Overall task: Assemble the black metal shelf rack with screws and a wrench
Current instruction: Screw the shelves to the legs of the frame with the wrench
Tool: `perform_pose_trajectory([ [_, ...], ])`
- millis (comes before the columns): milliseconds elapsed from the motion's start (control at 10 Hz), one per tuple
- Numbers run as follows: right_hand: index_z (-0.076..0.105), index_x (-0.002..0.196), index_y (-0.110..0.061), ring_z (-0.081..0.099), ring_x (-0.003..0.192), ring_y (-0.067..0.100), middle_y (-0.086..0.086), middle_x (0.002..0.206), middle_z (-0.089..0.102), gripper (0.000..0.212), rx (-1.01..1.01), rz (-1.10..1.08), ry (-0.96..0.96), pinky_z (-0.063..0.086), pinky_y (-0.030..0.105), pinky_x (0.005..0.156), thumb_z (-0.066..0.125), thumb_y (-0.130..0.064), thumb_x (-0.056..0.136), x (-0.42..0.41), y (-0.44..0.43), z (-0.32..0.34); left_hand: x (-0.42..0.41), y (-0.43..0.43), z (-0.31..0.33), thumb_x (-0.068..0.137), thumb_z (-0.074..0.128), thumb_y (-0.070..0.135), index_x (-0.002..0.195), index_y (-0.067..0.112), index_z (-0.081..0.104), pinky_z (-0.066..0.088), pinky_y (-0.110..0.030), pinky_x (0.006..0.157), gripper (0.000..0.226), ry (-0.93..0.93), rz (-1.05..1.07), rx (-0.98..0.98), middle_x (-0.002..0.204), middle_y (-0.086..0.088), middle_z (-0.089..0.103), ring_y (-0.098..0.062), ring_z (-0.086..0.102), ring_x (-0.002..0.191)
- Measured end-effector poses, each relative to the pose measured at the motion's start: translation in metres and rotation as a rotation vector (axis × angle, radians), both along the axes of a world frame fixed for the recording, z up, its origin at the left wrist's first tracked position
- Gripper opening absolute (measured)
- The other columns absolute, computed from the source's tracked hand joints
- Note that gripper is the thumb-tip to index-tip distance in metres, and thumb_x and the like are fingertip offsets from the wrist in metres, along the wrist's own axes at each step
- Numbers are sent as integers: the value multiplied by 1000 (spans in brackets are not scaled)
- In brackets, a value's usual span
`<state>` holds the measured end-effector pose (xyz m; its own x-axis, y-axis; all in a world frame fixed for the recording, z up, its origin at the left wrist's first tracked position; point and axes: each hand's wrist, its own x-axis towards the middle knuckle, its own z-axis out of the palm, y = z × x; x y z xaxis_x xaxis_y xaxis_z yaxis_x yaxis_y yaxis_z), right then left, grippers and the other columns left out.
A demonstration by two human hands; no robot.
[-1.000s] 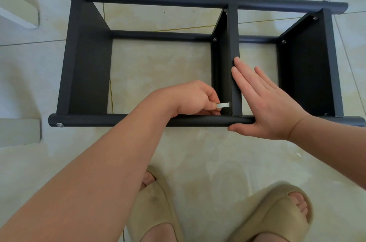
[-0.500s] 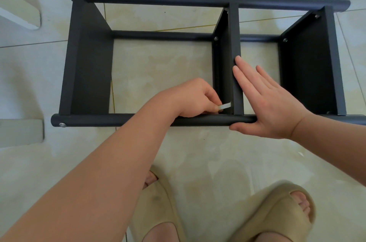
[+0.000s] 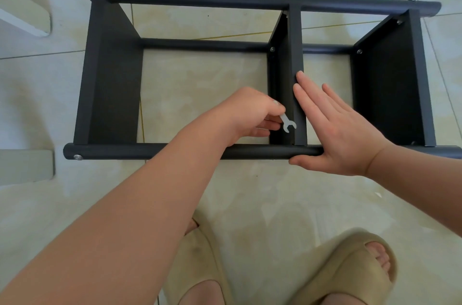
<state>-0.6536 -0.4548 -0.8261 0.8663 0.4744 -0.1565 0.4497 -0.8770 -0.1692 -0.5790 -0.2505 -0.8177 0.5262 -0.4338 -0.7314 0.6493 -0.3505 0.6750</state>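
Wrench (image 3: 287, 124) angle has changed: a moment ago the small silver tool lay nearly level just above the near tube (image 3: 150, 151), and now it tilts downward with its forked end showing, just beside the middle panel (image 3: 296, 42). The left hand (image 3: 250, 114) pinches its handle with curled fingers, slightly higher than before. The right hand (image 3: 335, 129) stays flat, fingers straight against that panel, thumb on the tube. The black shelf rack (image 3: 112, 79) rests on the tiled floor (image 3: 250, 192).

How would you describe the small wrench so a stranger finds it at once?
A black metal rack lies on the tiled floor. Beside its middle panel, the left hand pinches the wrench. It is pale, flat and fork-ended, unlike the dark metal around it.
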Motion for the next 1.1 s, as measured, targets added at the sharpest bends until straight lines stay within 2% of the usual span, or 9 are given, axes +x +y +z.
perform_pose_trajectory([
  [200,10,158,5,3,157,28,19,168,0,117,5,4,-10,12,48,126,40,-81,84,0,0,-1,-2,-6,-7,93,67,19,83,22,68,55,-27,72,10,-78,50,100,71,3,70,-10,69,70],
  [300,9,158,4,2,157,27,19,168,-1,117,-2,3,-3,12,49,126,40,-81,84,0,0,-1,-3,-7,-10,93,67,19,84,23,68,55,-27,73,10,-105,96,118,74,3,71,-8,69,70],
  [600,8,159,4,1,157,27,18,168,-3,117,-9,4,0,12,49,126,40,-81,84,1,0,0,-3,-16,-7,96,63,19,81,23,65,57,-26,73,16,-141,194,101,74,4,71,-6,68,69],
  [800,9,158,5,2,157,27,19,168,-1,117,-8,7,-7,12,48,126,41,-80,84,1,0,-1,-4,-18,-7,96,63,21,97,19,67,57,-28,77,5,-90,168,79,85,1,73,-10,71,81],
  [900,8,159,4,2,157,27,18,168,-2,117,-10,6,-3,12,48,127,41,-81,84,0,0,-2,-5,-17,-7,95,63,20,94,20,67,56,-27,76,4,-77,141,90,84,1,73,-10,71,80],
  [1100,7,159,3,0,157,25,17,169,-4,118,-18,4,2,10,47,127,40,-82,84,1,-1,-2,-6,-18,-8,95,63,22,105,14,68,53,-26,70,14,-56,105,100,83,3,75,-10,70,78],
])
